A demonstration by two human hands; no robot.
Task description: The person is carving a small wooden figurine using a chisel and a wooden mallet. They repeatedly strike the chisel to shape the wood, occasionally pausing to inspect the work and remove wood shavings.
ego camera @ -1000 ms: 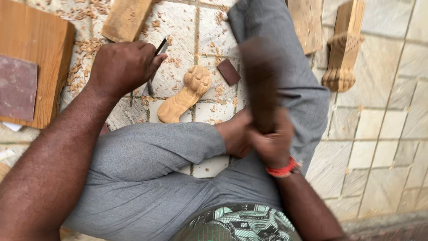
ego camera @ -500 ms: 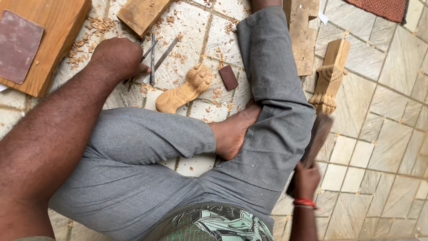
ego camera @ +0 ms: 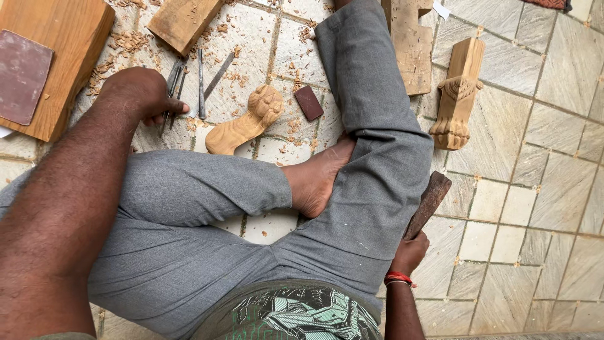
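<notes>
My left hand (ego camera: 139, 93) reaches out to several thin metal chisels (ego camera: 200, 82) lying on the tiled floor, its fingers closed over the left ones. My right hand (ego camera: 409, 252) is low at my right side, gripping the handle of a dark wooden mallet (ego camera: 429, 201) whose head rests beside my grey-trousered knee. A pale carved wooden piece with a lion-like head (ego camera: 244, 123) lies on the tiles just right of the chisels, in front of my bare foot (ego camera: 318, 176).
A second carved wooden leg (ego camera: 458, 94) stands at the right. A wooden block with a dark sanding sheet (ego camera: 44, 63) lies far left, another block (ego camera: 182, 22) at the top, a plank (ego camera: 409, 44) top centre. A small dark stone (ego camera: 309, 102) and wood shavings lie nearby.
My right hand has swung the mallet from above my lap down to my right side. My left hand stays at the chisels; the view has shifted slightly.
</notes>
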